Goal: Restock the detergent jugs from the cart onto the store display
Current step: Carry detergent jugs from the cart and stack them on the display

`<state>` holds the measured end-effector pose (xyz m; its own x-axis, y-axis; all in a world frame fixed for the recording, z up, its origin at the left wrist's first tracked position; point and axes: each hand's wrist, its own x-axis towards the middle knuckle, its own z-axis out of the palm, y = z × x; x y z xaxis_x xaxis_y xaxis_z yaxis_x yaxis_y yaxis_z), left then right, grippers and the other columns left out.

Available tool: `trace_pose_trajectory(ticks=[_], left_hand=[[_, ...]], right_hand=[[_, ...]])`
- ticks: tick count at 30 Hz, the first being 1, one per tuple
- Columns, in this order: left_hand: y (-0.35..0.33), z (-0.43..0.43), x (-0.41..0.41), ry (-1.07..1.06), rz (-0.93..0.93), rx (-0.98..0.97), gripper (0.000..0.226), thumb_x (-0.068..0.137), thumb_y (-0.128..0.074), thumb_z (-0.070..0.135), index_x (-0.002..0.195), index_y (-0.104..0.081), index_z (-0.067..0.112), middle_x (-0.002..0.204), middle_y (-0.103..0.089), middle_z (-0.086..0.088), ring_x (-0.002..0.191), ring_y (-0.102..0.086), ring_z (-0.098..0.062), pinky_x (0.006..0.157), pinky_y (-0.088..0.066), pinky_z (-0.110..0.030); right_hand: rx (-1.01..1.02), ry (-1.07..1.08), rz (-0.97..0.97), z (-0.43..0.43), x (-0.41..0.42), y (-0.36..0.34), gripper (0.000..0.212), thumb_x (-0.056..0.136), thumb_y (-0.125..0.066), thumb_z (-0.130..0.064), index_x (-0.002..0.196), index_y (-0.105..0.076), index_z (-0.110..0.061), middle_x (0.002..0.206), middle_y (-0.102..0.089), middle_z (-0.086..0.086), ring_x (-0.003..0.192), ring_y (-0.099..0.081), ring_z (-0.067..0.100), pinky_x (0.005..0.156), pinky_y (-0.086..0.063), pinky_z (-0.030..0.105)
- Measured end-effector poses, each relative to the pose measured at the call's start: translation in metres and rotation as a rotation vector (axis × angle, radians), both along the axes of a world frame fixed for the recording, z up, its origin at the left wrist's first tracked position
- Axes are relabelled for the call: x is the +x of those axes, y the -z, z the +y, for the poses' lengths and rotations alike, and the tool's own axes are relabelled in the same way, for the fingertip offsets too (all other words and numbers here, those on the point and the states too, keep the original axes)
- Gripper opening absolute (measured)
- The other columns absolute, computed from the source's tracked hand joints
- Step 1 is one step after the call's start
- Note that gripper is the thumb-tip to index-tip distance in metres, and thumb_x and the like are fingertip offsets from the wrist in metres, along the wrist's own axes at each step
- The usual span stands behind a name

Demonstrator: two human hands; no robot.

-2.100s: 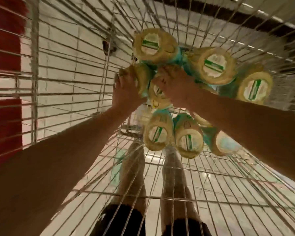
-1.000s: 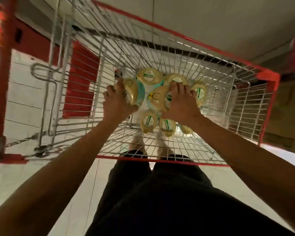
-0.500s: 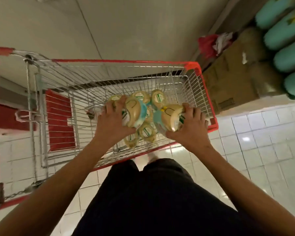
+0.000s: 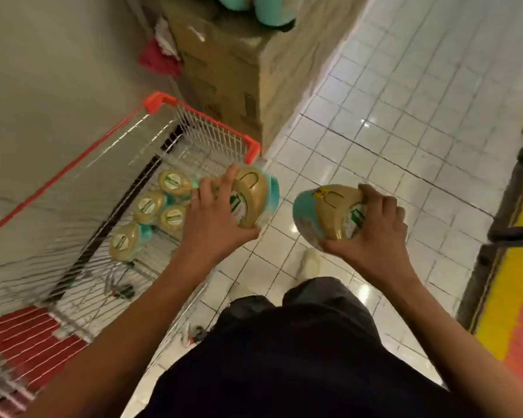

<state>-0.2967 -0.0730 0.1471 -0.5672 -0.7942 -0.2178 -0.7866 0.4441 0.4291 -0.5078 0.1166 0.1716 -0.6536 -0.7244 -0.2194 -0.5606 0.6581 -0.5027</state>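
Left grip clamps 1 jug, right grip clamps a 2nd jug.

Bare-armed, the person wears dark legwear, pale shoes and a thin ring on the left hand.

The single view comes from a wide-angle camera worn on the person's head, tilted steeply down and a little forward. Closest under the lens, at mid-frame, the left hand grips a tan-topped teal plastic detergent jug and the right hand grips a second tan-topped teal jug. Dark trousers fill the bottom. The red-rimmed wire shopping cart lies below at left, the white tiled floor at right, and the stacked brown cardboard boxes farther off at the top.
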Motion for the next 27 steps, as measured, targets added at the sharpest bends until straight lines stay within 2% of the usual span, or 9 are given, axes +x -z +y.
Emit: trace_pose_trajectory(ticks=[2, 5, 6, 9, 12, 17, 19, 24, 27], left_hand=[[0.002, 0.016, -0.048, 0.100, -0.009, 0.014, 0.132, 0.062, -0.085, 0.070, 0.162, -0.003, 0.045, 0.140, -0.035, -0.010, 0.122, -0.050, -0.039, 0.095, -0.049, -0.051], [0.009, 0.041, -0.124, 0.223, -0.022, 0.092, 0.129, 0.065, -0.083, 0.072, 0.161, -0.002, 0.045, 0.147, -0.031, -0.010, 0.128, -0.048, -0.040, 0.102, -0.049, -0.053], [0.012, 0.049, -0.151, 0.257, -0.029, 0.120, 0.129, 0.064, -0.084, 0.070, 0.161, -0.002, 0.045, 0.147, -0.030, -0.009, 0.128, -0.049, -0.039, 0.102, -0.049, -0.054], [0.016, 0.072, -0.230, 0.332, -0.058, 0.155, 0.128, 0.063, -0.082, 0.071, 0.160, -0.001, 0.047, 0.145, -0.030, -0.007, 0.124, -0.052, -0.037, 0.100, -0.050, -0.054], [0.019, 0.088, -0.302, 0.407, -0.054, 0.141, 0.125, 0.063, -0.076, 0.076, 0.159, -0.001, 0.048, 0.148, -0.029, -0.004, 0.127, -0.050, -0.038, 0.099, -0.051, -0.058], [0.023, 0.086, -0.400, 0.454, -0.054, 0.102, 0.124, 0.064, -0.076, 0.074, 0.160, -0.004, 0.044, 0.146, -0.026, -0.003, 0.131, -0.044, -0.037, 0.104, -0.047, -0.056], [0.025, 0.077, -0.438, 0.452, -0.066, 0.082, 0.125, 0.064, -0.078, 0.075, 0.160, -0.004, 0.044, 0.146, -0.026, -0.002, 0.131, -0.044, -0.037, 0.105, -0.044, -0.054], [0.032, 0.043, -0.537, 0.440, -0.064, 0.048, 0.124, 0.063, -0.074, 0.081, 0.158, -0.003, 0.049, 0.144, -0.030, -0.003, 0.126, -0.050, -0.038, 0.101, -0.049, -0.057], [0.036, 0.015, -0.607, 0.443, -0.057, 0.006, 0.123, 0.064, -0.077, 0.079, 0.159, -0.006, 0.046, 0.145, -0.032, -0.006, 0.128, -0.047, -0.037, 0.100, -0.048, -0.056]], right_hand=[[0.007, 0.118, -0.011, 0.040, -0.028, 0.004, 0.122, 0.057, -0.087, -0.068, 0.157, -0.031, -0.024, 0.140, -0.043, 0.006, 0.126, -0.042, 0.029, 0.105, -0.042, 0.053], [0.021, 0.306, -0.039, 0.088, -0.073, 0.010, 0.126, 0.050, -0.072, -0.079, 0.156, -0.033, -0.024, 0.138, -0.045, 0.006, 0.125, -0.043, 0.029, 0.105, -0.041, 0.050], [0.025, 0.361, -0.044, 0.102, -0.090, 0.013, 0.126, 0.049, -0.072, -0.078, 0.156, -0.034, -0.023, 0.138, -0.045, 0.006, 0.124, -0.043, 0.029, 0.105, -0.040, 0.050], [0.045, 0.455, -0.050, 0.135, -0.146, 0.021, 0.124, 0.052, -0.087, -0.065, 0.156, -0.036, -0.020, 0.137, -0.046, 0.008, 0.124, -0.044, 0.032, 0.105, -0.040, 0.051], [0.064, 0.482, -0.044, 0.154, -0.206, 0.026, 0.122, 0.054, -0.093, -0.057, 0.156, -0.038, -0.018, 0.138, -0.046, 0.011, 0.124, -0.045, 0.034, 0.103, -0.041, 0.052], [0.073, 0.484, -0.016, 0.157, -0.302, 0.025, 0.121, 0.058, -0.091, -0.062, 0.157, -0.036, -0.019, 0.141, -0.046, 0.010, 0.126, -0.045, 0.033, 0.102, -0.043, 0.053], [0.064, 0.486, -0.011, 0.150, -0.341, 0.025, 0.122, 0.059, -0.091, -0.065, 0.158, -0.035, -0.019, 0.142, -0.045, 0.011, 0.127, -0.044, 0.032, 0.104, -0.043, 0.054], [0.047, 0.473, -0.039, 0.114, -0.442, 0.030, 0.125, 0.058, -0.082, -0.071, 0.160, -0.031, -0.021, 0.144, -0.043, 0.010, 0.128, -0.042, 0.031, 0.106, -0.040, 0.051], [0.042, 0.447, -0.031, 0.082, -0.512, 0.033, 0.124, 0.058, -0.088, -0.065, 0.160, -0.031, -0.023, 0.142, -0.043, 0.008, 0.128, -0.043, 0.029, 0.104, -0.039, 0.048]])
